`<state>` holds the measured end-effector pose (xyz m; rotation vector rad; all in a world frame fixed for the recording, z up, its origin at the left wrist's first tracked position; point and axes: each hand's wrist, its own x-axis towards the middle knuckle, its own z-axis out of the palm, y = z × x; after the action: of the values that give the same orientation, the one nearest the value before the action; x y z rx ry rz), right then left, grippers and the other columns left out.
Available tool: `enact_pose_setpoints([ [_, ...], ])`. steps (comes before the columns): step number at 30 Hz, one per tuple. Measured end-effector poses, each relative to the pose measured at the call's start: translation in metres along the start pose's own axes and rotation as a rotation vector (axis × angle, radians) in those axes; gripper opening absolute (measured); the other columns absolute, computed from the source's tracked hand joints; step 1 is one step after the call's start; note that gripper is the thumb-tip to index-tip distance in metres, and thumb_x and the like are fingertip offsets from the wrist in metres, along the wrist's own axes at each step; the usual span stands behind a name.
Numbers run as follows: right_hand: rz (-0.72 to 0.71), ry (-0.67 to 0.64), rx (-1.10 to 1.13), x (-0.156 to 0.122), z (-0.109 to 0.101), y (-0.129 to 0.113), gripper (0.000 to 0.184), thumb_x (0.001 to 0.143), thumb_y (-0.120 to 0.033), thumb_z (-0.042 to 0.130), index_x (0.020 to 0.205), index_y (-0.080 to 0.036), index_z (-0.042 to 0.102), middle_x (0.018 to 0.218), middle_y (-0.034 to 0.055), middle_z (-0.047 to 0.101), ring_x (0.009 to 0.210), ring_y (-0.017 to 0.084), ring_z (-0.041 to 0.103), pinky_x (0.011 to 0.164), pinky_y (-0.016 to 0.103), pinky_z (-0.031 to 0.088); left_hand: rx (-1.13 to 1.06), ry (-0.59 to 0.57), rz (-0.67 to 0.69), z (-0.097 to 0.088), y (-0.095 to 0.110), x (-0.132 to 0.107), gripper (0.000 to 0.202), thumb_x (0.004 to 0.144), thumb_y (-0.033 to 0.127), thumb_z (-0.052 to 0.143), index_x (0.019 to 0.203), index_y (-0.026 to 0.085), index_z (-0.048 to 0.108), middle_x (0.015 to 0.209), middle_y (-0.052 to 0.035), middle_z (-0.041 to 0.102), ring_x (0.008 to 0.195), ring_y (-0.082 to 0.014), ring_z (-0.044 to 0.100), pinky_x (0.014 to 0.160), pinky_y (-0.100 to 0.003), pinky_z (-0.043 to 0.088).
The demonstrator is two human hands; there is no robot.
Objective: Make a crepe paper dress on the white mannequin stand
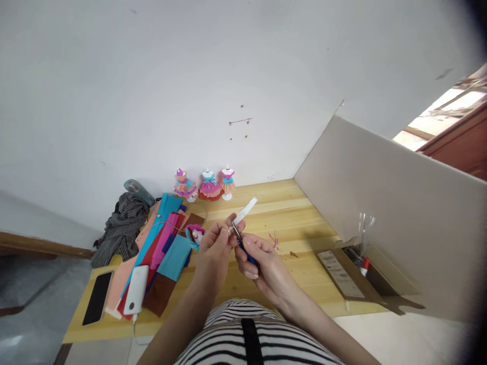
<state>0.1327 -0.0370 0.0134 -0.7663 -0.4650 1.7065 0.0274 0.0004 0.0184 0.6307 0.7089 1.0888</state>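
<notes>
My left hand is closed on a narrow white strip that sticks up past the fingertips toward the wall. Dark blue scissors are gripped in my right hand, their blades meeting the strip near my left fingers. Whether the blades are fully closed is hidden by the fingers. Just left of my left hand lies a small white form with magenta and blue crepe trim. Against the wall stand three small dress forms in ruffled pink, blue and peach paper.
Coloured crepe sheets, a white power bank, a phone, a striped cloth and a bottle crowd the left side. Paper scraps lie right of my hands. An open cardboard box stands by the right-hand panel.
</notes>
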Motion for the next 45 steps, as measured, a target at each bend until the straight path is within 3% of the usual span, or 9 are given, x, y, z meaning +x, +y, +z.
enact_pose_setpoints([
  [11, 0.02, 0.041, -0.021, 0.001, -0.003, 0.003, 0.038, 0.07, -0.047, 0.078, 0.072, -0.014, 0.057, 0.054, -0.006, 0.046, 0.039, 0.001, 0.025, 0.04, 0.019, 0.009, -0.041, 0.015, -0.008, 0.001, 0.0, 0.003, 0.02, 0.075, 0.028, 0.074, 0.07, 0.016, 0.059, 0.112, -0.0087, 0.069, 0.102, -0.0223, 0.067, 0.098, -0.036, 0.046],
  [18, 0.006, 0.046, -0.043, -0.001, -0.002, 0.005, 0.038, 0.071, -0.049, 0.076, 0.073, -0.016, 0.056, 0.058, -0.0055, 0.047, 0.04, 0.001, 0.025, 0.039, 0.019, 0.011, -0.011, 0.038, 0.016, 0.002, -0.003, 0.003, 0.02, 0.075, 0.03, 0.074, 0.072, 0.016, 0.06, 0.108, -0.0093, 0.071, 0.108, -0.0226, 0.064, 0.098, -0.035, 0.046],
  [22, 0.15, 0.0, -0.016, -0.006, -0.005, 0.01, 0.041, 0.069, -0.051, 0.076, 0.077, -0.015, 0.058, 0.056, -0.0068, 0.044, 0.039, 0.001, 0.022, 0.039, 0.019, 0.01, 0.004, 0.084, 0.087, 0.005, 0.005, 0.006, 0.024, 0.071, 0.033, 0.077, 0.071, 0.017, 0.059, 0.109, -0.0093, 0.071, 0.113, -0.0242, 0.062, 0.104, -0.037, 0.042],
  [25, 0.144, 0.007, -0.16, 0.0, -0.025, 0.03, 0.046, 0.075, -0.061, 0.063, 0.084, -0.015, 0.059, 0.06, -0.006, 0.043, 0.04, 0.003, 0.023, 0.039, 0.02, 0.016, -0.029, 0.084, 0.185, 0.002, 0.014, 0.012, 0.026, 0.07, 0.03, 0.078, 0.069, 0.016, 0.056, 0.116, -0.009, 0.068, 0.116, -0.0263, 0.061, 0.108, -0.04, 0.039],
  [28, -0.037, 0.195, -0.736, 0.022, -0.068, 0.064, 0.048, 0.089, -0.06, 0.036, 0.091, -0.017, 0.058, 0.066, -0.0022, 0.048, 0.044, 0.008, 0.034, 0.043, 0.023, 0.03, -0.042, 0.078, 0.168, -0.003, 0.02, 0.015, 0.027, 0.07, 0.029, 0.078, 0.072, 0.016, 0.055, 0.112, -0.01, 0.07, 0.115, -0.0282, 0.062, 0.108, -0.043, 0.039],
  [33, 0.009, 0.314, -1.026, 0.055, -0.152, 0.123, 0.02, 0.076, -0.03, 0.056, 0.089, -0.017, 0.062, 0.084, 0.008, 0.062, 0.085, 0.025, 0.058, 0.08, 0.037, 0.045, -0.077, 0.044, 0.095, -0.006, 0.021, 0.013, 0.029, 0.071, 0.028, 0.078, 0.073, 0.016, 0.052, 0.106, -0.0128, 0.072, 0.112, -0.0324, 0.063, 0.107, -0.049, 0.039],
  [36, 0.061, 0.293, -1.12, 0.053, -0.183, 0.146, 0.034, 0.063, -0.012, 0.059, 0.097, -0.015, 0.065, 0.099, 0.0138, 0.066, 0.101, 0.031, 0.058, 0.094, 0.044, 0.04, -0.101, 0.029, 0.047, -0.008, 0.02, 0.01, 0.03, 0.07, 0.029, 0.079, 0.072, 0.015, 0.052, 0.104, -0.0137, 0.073, 0.109, -0.0341, 0.065, 0.106, -0.051, 0.04],
  [40, 0.018, 0.255, -1.159, 0.053, -0.196, 0.154, 0.041, 0.057, -0.006, 0.06, 0.097, -0.015, 0.067, 0.116, 0.0161, 0.062, 0.115, 0.033, 0.052, 0.104, 0.046, 0.034, -0.075, 0.036, 0.017, -0.013, 0.02, 0.007, 0.03, 0.071, 0.031, 0.079, 0.074, 0.016, 0.053, 0.106, -0.0137, 0.073, 0.103, -0.0316, 0.068, 0.102, -0.048, 0.043],
  [45, -0.165, 0.23, -1.031, 0.062, -0.178, 0.115, 0.061, 0.077, -0.024, 0.051, 0.137, -0.018, 0.042, 0.141, 0.0165, 0.043, 0.096, 0.023, 0.059, 0.085, 0.041, 0.049, 0.092, 0.031, -0.046, -0.027, 0.017, 0.001, 0.032, 0.071, 0.036, 0.078, 0.071, 0.016, 0.053, 0.105, -0.0125, 0.073, 0.091, -0.0268, 0.072, 0.083, -0.035, 0.053],
])
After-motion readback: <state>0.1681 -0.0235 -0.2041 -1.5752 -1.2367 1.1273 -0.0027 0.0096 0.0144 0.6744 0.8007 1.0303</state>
